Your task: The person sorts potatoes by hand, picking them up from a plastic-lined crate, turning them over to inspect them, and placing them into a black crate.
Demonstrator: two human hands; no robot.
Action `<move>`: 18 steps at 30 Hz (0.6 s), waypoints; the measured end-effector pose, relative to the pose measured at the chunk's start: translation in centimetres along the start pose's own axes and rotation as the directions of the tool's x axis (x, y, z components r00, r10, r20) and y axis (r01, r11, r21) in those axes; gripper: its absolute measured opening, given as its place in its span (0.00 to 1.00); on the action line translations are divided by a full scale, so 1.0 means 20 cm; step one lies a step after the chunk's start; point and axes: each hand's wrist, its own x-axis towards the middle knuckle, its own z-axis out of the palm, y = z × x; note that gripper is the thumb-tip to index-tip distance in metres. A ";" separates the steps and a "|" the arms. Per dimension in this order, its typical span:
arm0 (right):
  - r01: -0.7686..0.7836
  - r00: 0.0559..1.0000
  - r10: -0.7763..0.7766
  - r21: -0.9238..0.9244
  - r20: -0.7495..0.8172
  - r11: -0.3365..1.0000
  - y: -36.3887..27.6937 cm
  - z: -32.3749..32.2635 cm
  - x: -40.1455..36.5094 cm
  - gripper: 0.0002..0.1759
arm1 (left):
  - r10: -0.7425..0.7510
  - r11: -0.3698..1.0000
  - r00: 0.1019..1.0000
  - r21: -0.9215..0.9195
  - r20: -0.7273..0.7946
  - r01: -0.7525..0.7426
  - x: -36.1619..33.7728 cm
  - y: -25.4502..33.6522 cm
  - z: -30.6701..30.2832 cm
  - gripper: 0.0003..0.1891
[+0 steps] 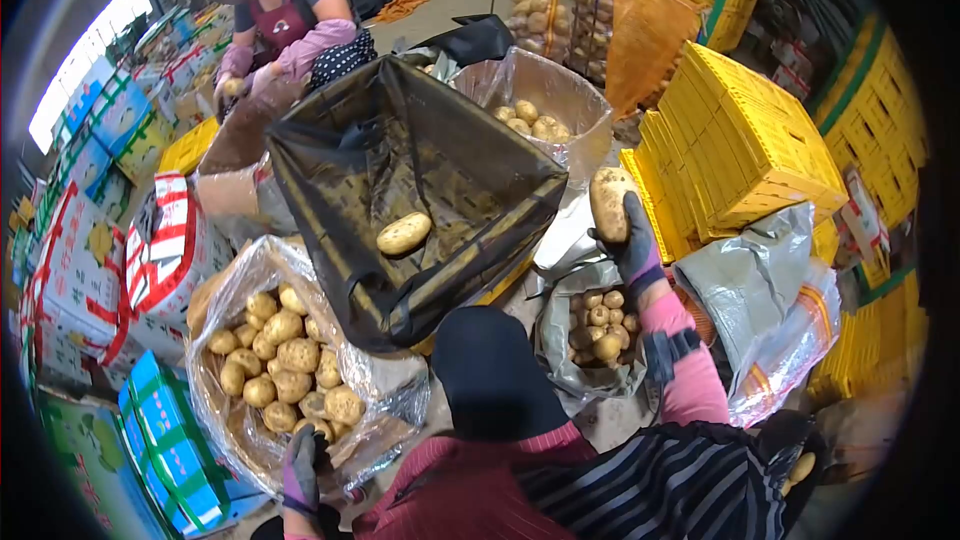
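Note:
My right hand (632, 240), in a dark and purple glove, is closed around a large, long potato (609, 204) and holds it upright beside the stacked yellow crates. Below it stands a grey plastic-lined bag (550, 325) of small potatoes (600, 316). My left hand (301, 470), gloved in grey and purple, is at the near edge of a box lined with clear plastic (212, 420). Its fingers look apart, with nothing visible in them. Many potatoes (297, 355) fill that box. Ahead, a crate lined with black mesh cloth (470, 230) contains a single potato (404, 234).
A co-worker (300, 20) sits at the upper left, holding a potato. Another plastic-lined box (580, 145) with potatoes stands behind the black-lined crate. Yellow crates (745, 140) are stacked on the right. Printed cartons (75, 260) and a blue box (175, 440) line the left.

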 end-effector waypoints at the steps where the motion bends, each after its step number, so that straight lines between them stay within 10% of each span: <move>1: -0.074 0.992 0.072 -0.014 -0.108 0.997 0.00 -0.05 0.12 0.36 | -0.062 0.998 0.998 -0.032 -0.034 0.060 -0.03 0.05 0.03 0.23; 7: -0.126 0.986 0.128 0.023 -0.111 0.992 0.08 0.01 0.95 0.39 | -0.043 0.997 0.999 0.060 -0.032 0.045 0.06 0.10 0.04 0.25; 13: 0.131 0.974 -0.130 -0.009 -0.186 0.991 -0.01 0.17 1.29 0.27 | 0.036 0.999 0.996 -0.015 -0.084 -0.037 0.09 0.25 0.07 0.25; 18: 0.234 0.918 -0.195 -0.075 0.345 0.969 -0.16 0.20 1.07 0.27 | 0.152 0.816 0.977 -0.540 -0.148 -0.209 0.24 0.17 -0.18 0.19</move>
